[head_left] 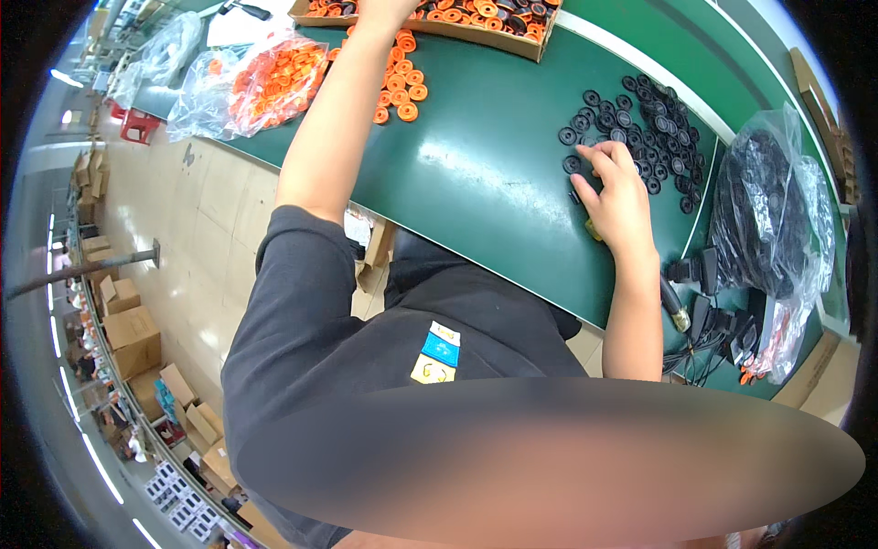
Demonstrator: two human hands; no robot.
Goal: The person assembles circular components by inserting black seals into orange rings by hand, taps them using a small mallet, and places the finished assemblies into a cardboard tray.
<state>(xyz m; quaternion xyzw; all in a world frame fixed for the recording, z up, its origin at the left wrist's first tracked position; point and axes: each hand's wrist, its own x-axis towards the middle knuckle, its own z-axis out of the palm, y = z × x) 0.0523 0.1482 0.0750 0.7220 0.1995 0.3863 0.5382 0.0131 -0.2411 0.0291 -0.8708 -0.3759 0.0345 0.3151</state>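
My left arm stretches up to the top edge of the view, with my left hand [388,11] at the cardboard tray [494,39] of orange and black round parts. Its fingers lie beyond the picture, so their grip is hidden. My right hand [615,194] is over the green table at the near-left side of a spread of black round discs [675,137]. Its thumb and forefinger are apart, the fingertips close to or touching a disc at the pile's edge. A small yellow-green object [594,230] shows partly under this hand. Loose orange discs [399,82] lie beside my left forearm.
A clear bag of orange discs [279,84] lies at the table's far left. On the right stand a large clear bag of black parts [761,215] and a dark-handled tool [675,306] with tangled black cables [702,352]. A red stool [137,123] is on the floor.
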